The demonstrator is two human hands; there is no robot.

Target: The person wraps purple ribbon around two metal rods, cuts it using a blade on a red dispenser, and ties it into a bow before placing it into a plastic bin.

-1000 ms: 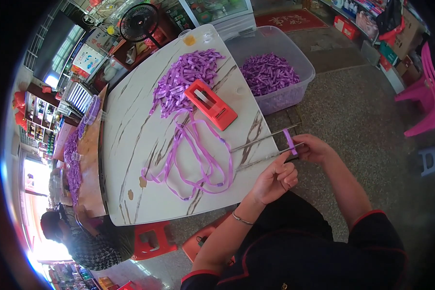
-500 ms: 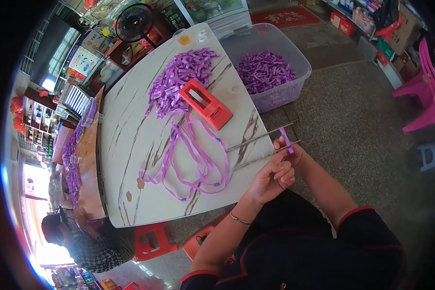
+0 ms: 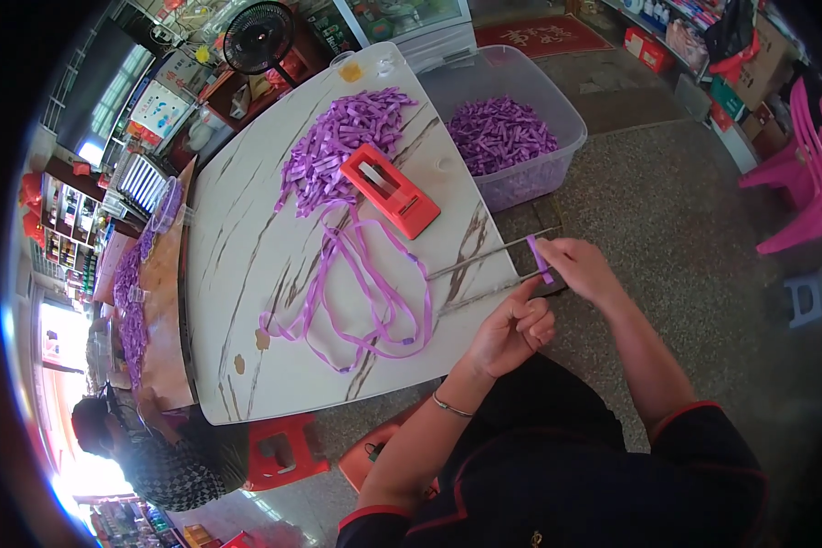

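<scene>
A short purple ribbon band is carried across two thin metal rods past the edge of the white, brown-veined desk, its long axis crosswise to them. Its far end is met by the right hand; whether that grip is clamped cannot be told. Its near end is neared by the left hand, forefinger outstretched, other fingers curled, any pinch hidden.

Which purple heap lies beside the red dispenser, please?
The heap on the white marbled table; the others lie in the clear bin and on the brown table.
</scene>
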